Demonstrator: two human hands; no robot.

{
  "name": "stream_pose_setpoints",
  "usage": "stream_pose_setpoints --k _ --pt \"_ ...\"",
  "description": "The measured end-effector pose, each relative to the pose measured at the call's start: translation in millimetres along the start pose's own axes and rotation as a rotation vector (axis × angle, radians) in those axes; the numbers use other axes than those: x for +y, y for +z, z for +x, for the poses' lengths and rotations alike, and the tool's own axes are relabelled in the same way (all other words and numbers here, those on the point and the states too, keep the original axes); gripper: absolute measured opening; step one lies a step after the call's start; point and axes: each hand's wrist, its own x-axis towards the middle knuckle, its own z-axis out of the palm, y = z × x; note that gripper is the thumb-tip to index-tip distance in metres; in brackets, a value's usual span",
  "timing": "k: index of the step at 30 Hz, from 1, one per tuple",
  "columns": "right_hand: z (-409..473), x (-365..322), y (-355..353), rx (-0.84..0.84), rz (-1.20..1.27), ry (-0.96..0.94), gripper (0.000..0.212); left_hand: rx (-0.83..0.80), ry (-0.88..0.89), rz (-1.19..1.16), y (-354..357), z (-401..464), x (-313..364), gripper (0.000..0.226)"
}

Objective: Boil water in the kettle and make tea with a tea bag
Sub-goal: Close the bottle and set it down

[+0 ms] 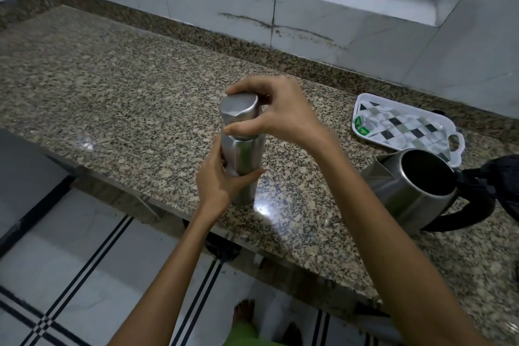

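Landmark: tall brushed-steel cylindrical bottle (243, 154), upright on speckled granite counter (112, 78).
Left hand (224, 177): wrapped round bottle body, lower half.
Right hand (276, 109): fingers curled on bottle's steel cap (238, 108).
Right of bottle: steel electric kettle (412, 191), lid open, black handle.
Beyond kettle: white rectangular plastic tray (404, 128), diamond-patterned, green-labelled tea bags (361, 126) at its bottle-side end.

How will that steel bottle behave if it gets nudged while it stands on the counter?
The steel bottle is tall and narrow, so it would probably tip rather than slide. Its smooth, shiny wall looks slippery, hence the left hand wrapped round the body while the right hand grips the cap. It seems rigid; its weight cannot be told.
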Motion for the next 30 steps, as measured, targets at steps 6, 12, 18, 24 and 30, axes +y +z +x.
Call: stream_pose_setpoints --k 6,12,18,24,30 --pt "-5.9 14.2 7.9 0.070 0.134 -0.028 0.066 -0.101 -0.011 -0.026 -4.7 7.1 -4.5 0.104" --pt "-14.6 17.4 21.8 0.211 0.141 -0.052 0.066 -0.104 -0.019 -0.031 -4.4 8.2 -0.8 0.108" --pt "-22.3 -8.5 29.4 0.340 -0.397 0.021 0.063 -0.036 0.030 0.072 4.3 2.1 3.3 0.107" --pt "8.4 -42.6 -26.3 -0.445 -0.617 -0.017 0.062 -0.065 -0.026 -0.002 3.5 5.7 0.4 0.106" --pt "20.5 -41.8 -6.7 -0.254 -0.776 -0.056 0.031 -0.091 -0.016 0.008 0.5 8.7 0.0 0.111"
